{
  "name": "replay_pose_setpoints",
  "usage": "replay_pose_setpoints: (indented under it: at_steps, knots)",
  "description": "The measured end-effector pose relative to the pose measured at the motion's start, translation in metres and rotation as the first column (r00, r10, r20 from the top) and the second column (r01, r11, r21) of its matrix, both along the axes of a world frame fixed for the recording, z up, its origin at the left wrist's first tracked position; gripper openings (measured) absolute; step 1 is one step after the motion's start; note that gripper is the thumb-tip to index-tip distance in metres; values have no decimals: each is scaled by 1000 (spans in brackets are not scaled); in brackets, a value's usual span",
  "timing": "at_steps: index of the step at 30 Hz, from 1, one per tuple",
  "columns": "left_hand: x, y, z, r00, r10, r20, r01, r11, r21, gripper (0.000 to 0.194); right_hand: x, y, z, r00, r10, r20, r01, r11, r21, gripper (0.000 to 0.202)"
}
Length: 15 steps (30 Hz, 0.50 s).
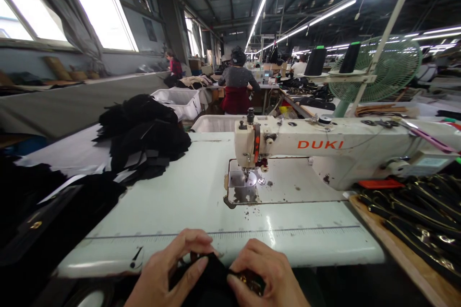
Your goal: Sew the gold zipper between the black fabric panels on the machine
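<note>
At the front edge of the sewing table, my left hand (173,268) pinches a piece of black fabric (212,280) between thumb and fingers. My right hand (264,273) grips the same fabric from the other side, with a small gold-coloured metal piece (247,279) showing under its fingers. The fabric's lower part runs out of view. Beyond my hands stands a white sewing machine (309,141). Its needle and presser foot (247,173) are over the plate, with no cloth under them.
Black fabric pieces (144,129) are heaped on the left. Black straps with gold trim (425,220) lie on a wooden board (403,254) at right. White bins (180,100) stand behind the table. Thread cones (316,61) and a green fan (392,69) rise at back right; a person (237,76) sits ahead.
</note>
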<state>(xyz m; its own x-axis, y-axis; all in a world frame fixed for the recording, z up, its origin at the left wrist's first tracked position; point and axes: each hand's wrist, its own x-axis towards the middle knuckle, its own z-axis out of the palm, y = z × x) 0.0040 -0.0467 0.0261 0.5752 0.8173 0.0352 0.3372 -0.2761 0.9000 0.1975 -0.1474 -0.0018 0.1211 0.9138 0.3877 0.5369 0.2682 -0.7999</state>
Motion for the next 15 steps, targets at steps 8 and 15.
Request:
replay_pose_setpoints:
  at_steps: [8,15]
  knots:
    - [26,9,17,947,-286,-145,278,958,-74,17,-1,7,22,996,80,-31,-83,989,-122,19]
    - [24,5,17,965,-255,-69,253,967,-28,13,13,3,47,990,110,-87,-136,904,-404,29]
